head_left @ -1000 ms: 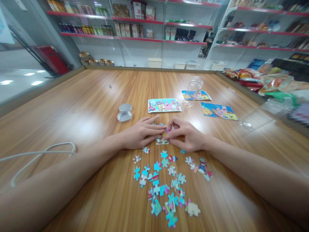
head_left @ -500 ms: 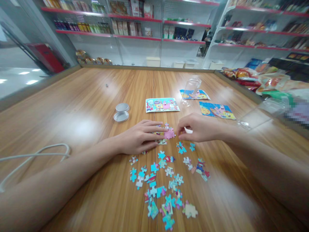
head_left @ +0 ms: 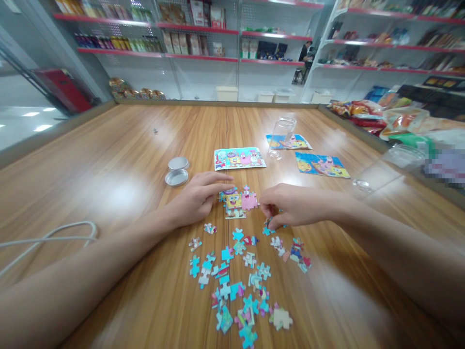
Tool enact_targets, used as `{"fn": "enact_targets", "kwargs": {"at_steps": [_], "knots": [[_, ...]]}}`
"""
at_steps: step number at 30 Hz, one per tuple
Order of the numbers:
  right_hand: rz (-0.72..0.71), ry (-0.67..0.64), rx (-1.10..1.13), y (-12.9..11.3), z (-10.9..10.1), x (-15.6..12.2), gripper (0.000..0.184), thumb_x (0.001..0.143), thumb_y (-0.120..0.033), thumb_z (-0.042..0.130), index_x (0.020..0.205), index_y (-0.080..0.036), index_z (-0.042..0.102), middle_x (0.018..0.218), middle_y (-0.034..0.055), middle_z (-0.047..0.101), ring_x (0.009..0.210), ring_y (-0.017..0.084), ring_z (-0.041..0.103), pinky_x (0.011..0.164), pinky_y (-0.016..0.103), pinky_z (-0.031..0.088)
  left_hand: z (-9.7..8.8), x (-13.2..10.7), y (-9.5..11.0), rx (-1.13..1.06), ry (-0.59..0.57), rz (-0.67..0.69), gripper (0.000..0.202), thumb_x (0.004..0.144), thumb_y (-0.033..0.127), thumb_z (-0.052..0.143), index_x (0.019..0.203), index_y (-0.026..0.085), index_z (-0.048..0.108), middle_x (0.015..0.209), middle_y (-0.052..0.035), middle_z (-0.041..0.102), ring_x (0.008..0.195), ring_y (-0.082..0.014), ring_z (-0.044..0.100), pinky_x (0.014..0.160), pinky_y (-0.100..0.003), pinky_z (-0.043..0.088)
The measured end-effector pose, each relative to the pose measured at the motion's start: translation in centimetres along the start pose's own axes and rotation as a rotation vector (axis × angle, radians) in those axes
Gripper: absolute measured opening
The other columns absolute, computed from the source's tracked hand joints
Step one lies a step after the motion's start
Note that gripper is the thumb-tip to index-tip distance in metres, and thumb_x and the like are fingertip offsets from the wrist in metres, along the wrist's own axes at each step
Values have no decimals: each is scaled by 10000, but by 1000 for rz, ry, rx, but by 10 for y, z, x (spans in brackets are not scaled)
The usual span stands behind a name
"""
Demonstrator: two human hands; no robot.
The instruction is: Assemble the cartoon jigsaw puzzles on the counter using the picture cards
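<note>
In the head view, a partly joined jigsaw puzzle (head_left: 236, 202) lies on the table, showing a yellow square figure and a pink figure. My left hand (head_left: 198, 196) rests at its upper left edge, fingers stretched out over the corner and nothing held. Right of the joined part, my right hand (head_left: 290, 203) is bent down with thumb and fingertips closing on a blue puzzle piece (head_left: 268, 230). The fingers partly hide that piece. Several loose puzzle pieces (head_left: 225, 290) spread toward me, mostly light blue, some touching or overlapping.
Beyond the puzzle lies a picture card (head_left: 240, 159). Two blue pictures (head_left: 322, 166) lie to its right, near a clear jar (head_left: 284, 133) and another clear jar (head_left: 388, 167). Two metal lids (head_left: 177, 177) are left, as is a white cable (head_left: 54, 237). Snack bags (head_left: 363, 114) line the right edge.
My left hand has drawn back left, uncovering the joined figures. My right hand has come down and toward me onto the blue piece. The whole view has shifted slightly.
</note>
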State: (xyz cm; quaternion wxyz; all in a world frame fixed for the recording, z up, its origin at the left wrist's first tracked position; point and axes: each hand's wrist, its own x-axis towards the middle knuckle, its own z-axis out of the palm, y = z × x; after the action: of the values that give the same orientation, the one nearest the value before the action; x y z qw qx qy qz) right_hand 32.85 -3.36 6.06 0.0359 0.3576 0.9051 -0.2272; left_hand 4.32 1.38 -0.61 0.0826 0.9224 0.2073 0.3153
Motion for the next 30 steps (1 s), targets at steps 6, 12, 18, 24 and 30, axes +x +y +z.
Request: {"fn": "enact_targets", "kwargs": {"at_steps": [6,12,18,24,30], "knots": [[31,5,299,6,-8,4,29,828,-207,730,842,-183,737,742,-12,718,650,111,626,587,232,435,-3,-1,-5,59,102,-38,496,788,-67,449,1079,205,744,1060,-67,697,1005,-207,639,886,-401,527],[111,469,462,17,12,24,89,838,-196,701,889,-145,752,791,35,739,706,131,647,661,264,493,0,-1,-5,29,-5,-50,398,873,9,484,1082,207,759,1014,-79,685,946,-201,625,828,-374,522],[75,609,580,15,34,38,127,831,-198,721,942,-145,747,782,23,726,672,116,626,635,263,490,2,4,7,-24,-28,-74,319,945,108,523,1164,210,732,1065,-87,702,1021,-216,607,920,-407,501],[54,639,545,0,40,43,127,875,-278,712,939,-171,739,759,11,721,645,122,605,613,274,460,6,12,33,-187,28,-350,258,919,297,678,1164,236,731,991,-49,744,968,-199,638,876,-363,522],[-112,690,78,5,47,39,196,905,-258,676,1075,-180,735,946,79,692,893,208,603,829,373,475,-15,17,22,-482,-160,-748,147,834,301,725,895,171,754,838,-50,784,781,-174,727,734,-296,568]]}}
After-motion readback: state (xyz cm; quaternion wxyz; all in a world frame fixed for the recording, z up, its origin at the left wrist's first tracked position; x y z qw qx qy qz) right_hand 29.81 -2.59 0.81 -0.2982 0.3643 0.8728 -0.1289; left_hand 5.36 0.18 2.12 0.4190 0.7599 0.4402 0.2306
